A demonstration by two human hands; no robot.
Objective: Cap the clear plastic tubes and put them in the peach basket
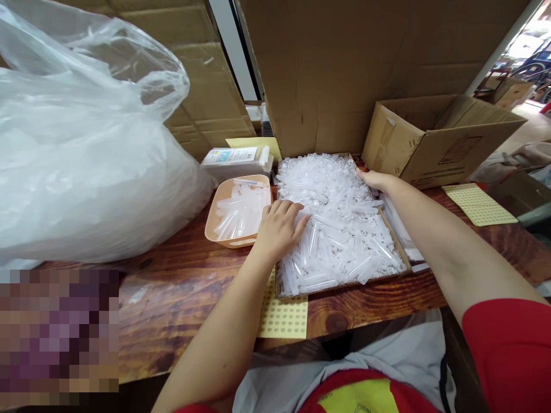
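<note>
A shallow cardboard tray [396, 241] lies on the table, heaped with clear plastic tubes [327, 229] and small clear pieces. My left hand [282, 225] rests over the tray's left side, touching the tubes, palm down with the thumb apart from the fingers; it holds nothing that I can see. At the tray's far right edge is my right hand [371, 179], its fingertips against the edge and the heap. Most of its fingers are hidden, so its grip does not show. Just left of the tray, an orange plastic basin [209, 226] holds more tubes.
A big bag of white plastic [86, 160] fills the left. Yellow sticker sheets lie under the tray's front [286, 318] and at right [480, 203]. An open cardboard box [456, 149] stands back right; a lidded clear container [235, 160] sits behind the basin.
</note>
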